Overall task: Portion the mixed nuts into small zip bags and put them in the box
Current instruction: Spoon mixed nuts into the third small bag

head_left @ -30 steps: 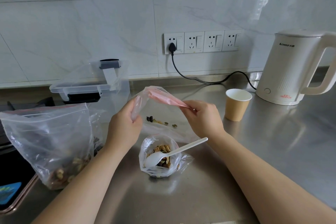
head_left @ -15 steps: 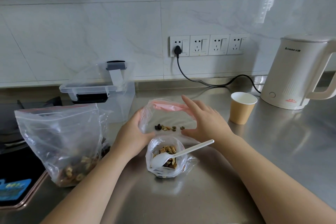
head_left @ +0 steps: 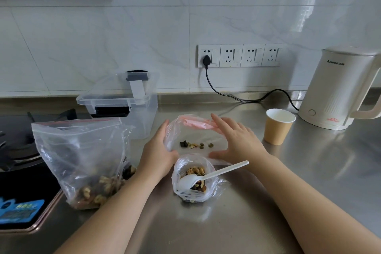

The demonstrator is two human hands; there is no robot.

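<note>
on the steel counter, both open-fingered hands' grip flattens a small zip bag.

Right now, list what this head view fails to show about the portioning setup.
- Clear box: its contents are hidden behind the lid and dark latch.
- Left hand: fingertips are hidden behind the small zip bag, so its grip cannot be told.
- Small bag's pink zip strip: crumpled, partly under the right hand; sealed or not is unclear.
- Big nut bag: its far lower corner is hidden.
</note>
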